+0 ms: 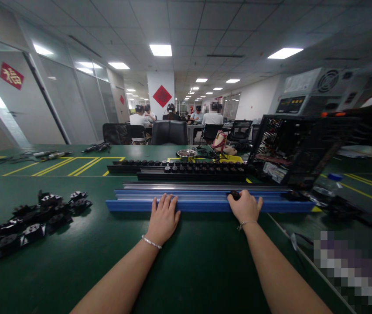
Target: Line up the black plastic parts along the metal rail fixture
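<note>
A long blue channel-shaped rail (205, 206) lies across the green table in front of me. My left hand (163, 220) rests on its near edge, fingers stretched out and holding nothing. Farther right, my right hand (245, 208) is closed around a small black part (233, 195) at the rail's channel; most of that part is hidden by the fingers. Behind the blue rail runs a dark grey rail (186, 186). Beyond it, black rails (192, 176) carry a row of small dark round parts. More small black parts (51, 218) lie in a loose heap at the left.
An open computer case (298, 150) stands at the right, with metal power-supply boxes (315, 89) behind it. A blue-capped bottle (331, 185) is beside it. A metal dish (187, 153), cables (97, 147) and thin tools (53, 154) lie farther back. Several people sit in the background.
</note>
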Tool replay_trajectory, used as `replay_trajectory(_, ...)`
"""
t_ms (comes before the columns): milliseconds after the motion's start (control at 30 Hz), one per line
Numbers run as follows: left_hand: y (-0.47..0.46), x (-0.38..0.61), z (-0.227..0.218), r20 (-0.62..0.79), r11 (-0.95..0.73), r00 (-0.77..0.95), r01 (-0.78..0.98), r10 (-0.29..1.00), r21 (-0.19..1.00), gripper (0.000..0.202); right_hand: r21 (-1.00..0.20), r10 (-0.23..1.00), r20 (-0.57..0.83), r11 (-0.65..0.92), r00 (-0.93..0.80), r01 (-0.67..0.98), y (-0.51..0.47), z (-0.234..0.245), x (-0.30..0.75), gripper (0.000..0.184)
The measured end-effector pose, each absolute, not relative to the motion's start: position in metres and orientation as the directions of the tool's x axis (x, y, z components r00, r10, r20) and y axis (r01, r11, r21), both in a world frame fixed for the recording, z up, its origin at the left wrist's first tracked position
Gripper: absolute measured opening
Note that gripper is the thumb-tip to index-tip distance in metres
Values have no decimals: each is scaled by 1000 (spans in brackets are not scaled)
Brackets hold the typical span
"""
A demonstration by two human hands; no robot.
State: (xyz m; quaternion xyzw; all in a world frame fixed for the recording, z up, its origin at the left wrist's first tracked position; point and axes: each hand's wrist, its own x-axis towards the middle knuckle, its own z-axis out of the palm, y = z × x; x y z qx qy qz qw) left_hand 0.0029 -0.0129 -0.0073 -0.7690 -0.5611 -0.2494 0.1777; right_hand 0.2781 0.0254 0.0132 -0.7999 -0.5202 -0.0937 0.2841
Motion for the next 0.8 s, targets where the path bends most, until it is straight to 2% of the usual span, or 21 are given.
replay_trajectory(800,-13,3,-5,583,-305,251,952,772,-6,42,-323,806,468,-226,363,919,24,16,269,29)
